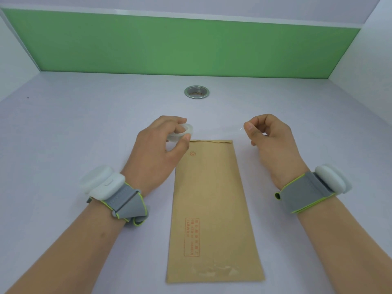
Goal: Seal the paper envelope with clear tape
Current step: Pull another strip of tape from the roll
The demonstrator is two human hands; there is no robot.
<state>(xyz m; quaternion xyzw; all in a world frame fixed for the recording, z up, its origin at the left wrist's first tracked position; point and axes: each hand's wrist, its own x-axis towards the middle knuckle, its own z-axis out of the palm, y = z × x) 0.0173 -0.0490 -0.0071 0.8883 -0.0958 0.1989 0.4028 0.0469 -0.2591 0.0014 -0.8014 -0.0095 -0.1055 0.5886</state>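
Gripping tape roll (179,132): left hand (161,145), at envelope (212,209) top edge. Right hand (269,136) pinched; tape strip barely visible. Tabletop (84,124) clear beyond hands.

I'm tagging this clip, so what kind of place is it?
Probably an office-style desk booth: a pale desk with a metal cable grommet, boxed in by a green back panel and white side walls.

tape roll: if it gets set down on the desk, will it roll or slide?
The tape roll, held in the left hand, is a small clear ring, so probably light. On edge it would likely roll; laid flat it should stay, though the smooth desk may let it slide.
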